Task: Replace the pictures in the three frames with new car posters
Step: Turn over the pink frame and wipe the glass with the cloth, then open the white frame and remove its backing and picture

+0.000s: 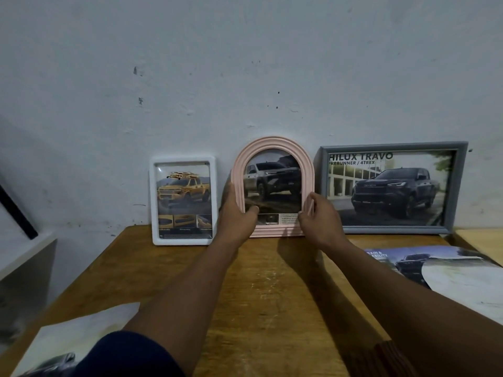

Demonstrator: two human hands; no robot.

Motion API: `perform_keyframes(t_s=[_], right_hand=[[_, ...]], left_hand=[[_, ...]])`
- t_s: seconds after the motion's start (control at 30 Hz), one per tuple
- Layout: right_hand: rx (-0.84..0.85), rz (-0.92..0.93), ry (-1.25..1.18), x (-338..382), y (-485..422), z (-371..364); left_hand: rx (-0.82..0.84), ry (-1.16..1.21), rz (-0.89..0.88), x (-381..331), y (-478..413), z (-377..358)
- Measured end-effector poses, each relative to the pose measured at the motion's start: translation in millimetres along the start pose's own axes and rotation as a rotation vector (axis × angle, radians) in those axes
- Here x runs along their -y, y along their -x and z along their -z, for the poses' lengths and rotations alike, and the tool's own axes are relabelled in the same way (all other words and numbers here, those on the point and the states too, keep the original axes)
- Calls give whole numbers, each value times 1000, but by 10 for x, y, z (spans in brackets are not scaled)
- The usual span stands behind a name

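Fingers (pixel 251 210) of left hand (pixel 235 213) wrap the left edge of the pink arched frame (pixel 273 148), thumb across its glass; right hand (pixel 317 217) clasps the lower right edge; both hands gripping. Frame stands upright at the back of the wooden worktop (pixel 261 289) against the wall (pixel 245 63), between a white frame (pixel 183 200) with a yellow pickup and a grey frame (pixel 392 186) reading HILUX TRAVO; loose car brochure (pixel 441 270) lies right; another sheet (pixel 73 336) lies near left.
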State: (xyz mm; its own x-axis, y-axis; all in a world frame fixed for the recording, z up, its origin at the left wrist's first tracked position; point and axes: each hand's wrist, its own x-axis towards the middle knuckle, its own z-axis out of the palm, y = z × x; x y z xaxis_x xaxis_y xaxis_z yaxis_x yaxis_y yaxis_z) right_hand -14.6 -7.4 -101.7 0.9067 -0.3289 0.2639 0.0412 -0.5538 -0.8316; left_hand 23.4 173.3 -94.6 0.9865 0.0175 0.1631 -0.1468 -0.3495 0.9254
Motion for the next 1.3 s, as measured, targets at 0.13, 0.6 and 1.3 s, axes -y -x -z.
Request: perform_keyframes(t_s=[0.13,0.6,1.3], right_hand=[[-20,12,57,80,44,71],[233,134,9,916,707,-162],[350,-12,-68,770,292,-1711]], left_hand=[[8,-24,-27,-53,57,58],[-93,-245,15,-225,653,1097],[-218,-62,245,804,-105,1572]])
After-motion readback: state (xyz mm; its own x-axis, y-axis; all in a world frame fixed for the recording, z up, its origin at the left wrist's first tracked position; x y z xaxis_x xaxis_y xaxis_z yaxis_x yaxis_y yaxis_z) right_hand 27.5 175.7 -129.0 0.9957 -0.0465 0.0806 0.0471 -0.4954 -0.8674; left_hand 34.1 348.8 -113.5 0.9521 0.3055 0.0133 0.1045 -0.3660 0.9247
